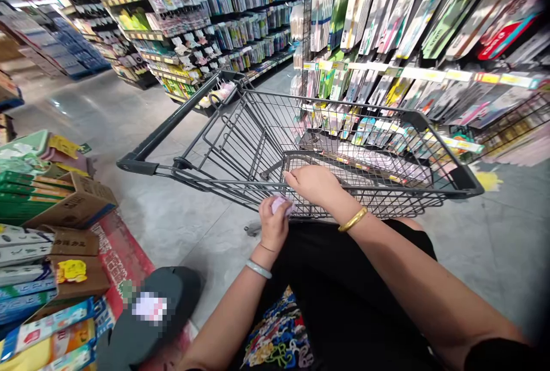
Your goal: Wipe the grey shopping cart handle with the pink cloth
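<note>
My left hand (pixel 274 227), with a pale bangle on its wrist, is closed around a small light-purple object (pixel 281 205) just outside the cart's near side. The object looks soft or crumpled, and its kind is unclear. My right hand (pixel 317 186), a gold bangle at the wrist, is at the near rim of the dark wire shopping cart (pixel 365 190). Its fingers are curled inward with the back of the hand toward me, so anything in them is hidden. Black clothing (pixel 344 285) covers my lap below both hands.
The cart handle (pixel 172 116) points left. Beyond the cart stands a rack of hanging packaged goods (pixel 387 27); more shelves (pixel 249 4) line the aisle. Cardboard boxes of goods (pixel 77 205) are stacked at left. A dark cap (pixel 180 291) with a blurred patch is close at lower left.
</note>
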